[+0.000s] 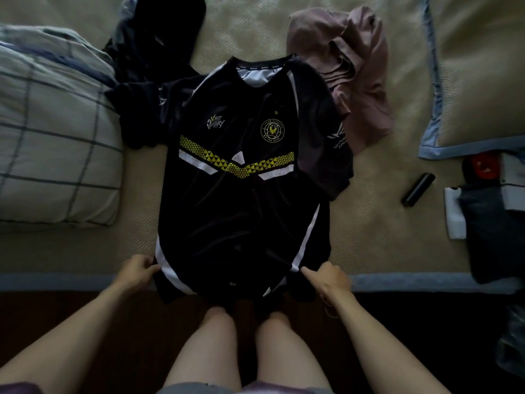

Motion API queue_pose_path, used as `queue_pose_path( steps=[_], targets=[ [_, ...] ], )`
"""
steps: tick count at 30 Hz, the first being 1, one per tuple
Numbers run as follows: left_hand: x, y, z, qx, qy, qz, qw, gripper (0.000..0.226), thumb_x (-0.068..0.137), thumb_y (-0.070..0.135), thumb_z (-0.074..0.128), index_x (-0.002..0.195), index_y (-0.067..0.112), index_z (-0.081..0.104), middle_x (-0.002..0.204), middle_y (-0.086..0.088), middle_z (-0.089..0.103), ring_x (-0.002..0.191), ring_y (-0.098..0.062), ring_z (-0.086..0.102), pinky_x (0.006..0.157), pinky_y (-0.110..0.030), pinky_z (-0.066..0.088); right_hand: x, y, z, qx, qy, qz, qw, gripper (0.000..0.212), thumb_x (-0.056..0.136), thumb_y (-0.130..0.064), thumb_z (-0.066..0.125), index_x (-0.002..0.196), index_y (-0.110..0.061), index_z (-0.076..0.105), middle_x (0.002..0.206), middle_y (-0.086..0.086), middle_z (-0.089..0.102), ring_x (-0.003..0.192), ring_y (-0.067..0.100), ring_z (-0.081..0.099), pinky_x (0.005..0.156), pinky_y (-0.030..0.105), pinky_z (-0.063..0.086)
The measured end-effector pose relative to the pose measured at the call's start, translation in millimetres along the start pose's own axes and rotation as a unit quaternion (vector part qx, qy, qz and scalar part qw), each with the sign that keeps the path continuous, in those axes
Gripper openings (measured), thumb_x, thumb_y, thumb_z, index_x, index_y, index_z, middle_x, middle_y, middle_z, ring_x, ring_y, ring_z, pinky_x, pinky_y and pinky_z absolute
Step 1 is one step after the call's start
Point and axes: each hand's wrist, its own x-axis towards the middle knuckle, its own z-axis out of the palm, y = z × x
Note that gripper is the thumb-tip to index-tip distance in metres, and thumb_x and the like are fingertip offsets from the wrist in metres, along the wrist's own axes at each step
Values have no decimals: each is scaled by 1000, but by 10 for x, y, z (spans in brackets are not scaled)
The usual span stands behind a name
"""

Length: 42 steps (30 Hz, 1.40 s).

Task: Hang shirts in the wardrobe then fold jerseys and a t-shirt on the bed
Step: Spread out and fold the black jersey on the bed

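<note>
Jersey [241,194], black with a yellow and white chevron across the chest, lies face up and spread flat on the bed [369,223], collar toward the far side and hem hanging a little over the near edge. Left hand [139,270] pinches the hem's left corner at the white side stripe, fingers curled onto the cloth. Right hand [326,280] holds the hem's right corner, its forefinger stretched along the fabric and the other fingers curled under; how firmly it grips is hard to tell. One sleeve lies out to the left, the other folds down on the right. Behind the jersey a second dark garment [147,46] lies crumpled at upper left, and a pink t-shirt [355,66] lies bunched at upper right, touching the jersey's shoulder. Checked pillow [51,137] sits to the left, another pillow [477,81] to the right. Small black cylinder [417,189] rests on the bed right of the jersey, apart from it.
</note>
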Motion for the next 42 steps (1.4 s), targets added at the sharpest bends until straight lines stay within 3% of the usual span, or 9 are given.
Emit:
queue_pose_path(
  steps=[2,6,9,20,26,32,37,40,42],
  targets=[
    [-27,48,34,-18,-16,-14,1000,28,92,32,71,81,7,63,69,-13,68,59,-22,64,50,-30,49,32,-93,13,-15,1,-19,1000,78,67,-88,48,88,-15,66,87,5,71,82,27,69,77,38,56],
    [4,1,151,12,-52,-28,998,33,86,38,77,95,13,59,79,-12,71,67,-23,69,53,-31,54,52,-98,-21,-113,23,-61,992,30,89,-46,63,101,-18,61,104,4,69,95,24,67,77,33,51],
    [65,-193,220,68,-25,-11,997,25,90,32,73,94,13,58,88,-9,68,77,-22,68,62,-32,54,50,122,-62,-120,-26,-46,991,22,92,-37,65,100,-19,56,102,2,67,87,19,66,68,30,49],
    [213,-206,-60,116,-86,-71,987,33,82,45,78,91,17,62,81,-2,67,74,-15,66,57,-25,49,148,202,-481,-247,-112,39,962,52,84,-43,65,133,-25,56,129,0,63,118,20,60,91,33,49],
    [636,740,-741,1,95,-8,995,48,80,52,77,64,11,59,61,-9,66,60,-26,64,54,-31,43,506,-984,-1022,-107,141,-51,983,65,84,-70,56,113,-12,63,110,9,69,105,31,66,81,37,49],
    [1062,1133,-1091,-13,145,33,989,25,90,23,75,73,8,65,61,-10,71,52,-22,70,52,-30,51,955,-1027,-1265,-109,146,-48,982,38,95,-46,57,114,-13,62,118,11,67,109,33,65,81,36,48],
    [977,1254,-1273,4,175,-10,985,37,79,45,72,84,11,58,75,-10,70,72,-29,71,68,-38,57,1057,-873,-1518,30,235,-58,970,47,71,-65,63,88,-21,59,97,8,68,90,32,66,76,40,54],
    [883,1734,-1257,12,281,50,958,31,82,36,71,94,20,48,91,-6,62,88,-35,65,74,-41,48,1160,-1083,-1804,128,388,-123,905,69,63,-58,80,110,-14,53,112,12,58,101,36,60,82,45,52],
    [857,2170,-1160,44,274,137,951,25,83,28,70,92,24,47,88,0,60,85,-33,65,68,-37,44,1268,-1289,-1995,104,385,-130,908,83,66,-57,81,128,-12,50,125,13,56,115,36,55,93,46,48]
  ],
)
